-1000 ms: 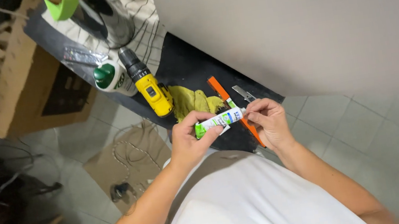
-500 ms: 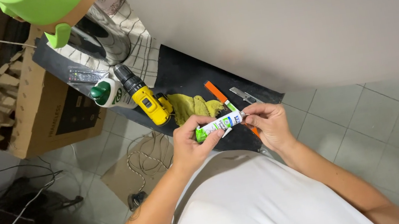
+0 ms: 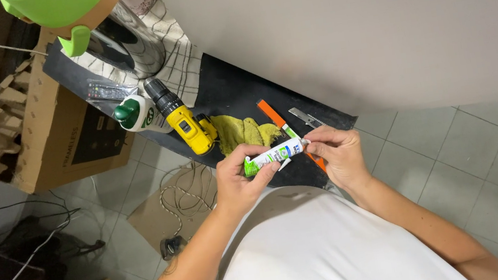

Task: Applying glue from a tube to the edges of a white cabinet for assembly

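My left hand grips the green end of a small green and white tube, held level over the front edge of the black tabletop. The fingers of my right hand pinch the tube's white cap end. Just behind the tube lie a yellow-green cloth and an orange utility knife, part of it hidden by my right hand. A yellow and black cordless drill lies to the left of the cloth.
A white bottle with a green cap lies beside the drill. Behind stand a metal pot on a checked cloth and a green object. A cardboard box and coiled cables sit on the tiled floor.
The view has shifted a little; both hands keep the tube in the same place, with the right fingers still at its cap end.
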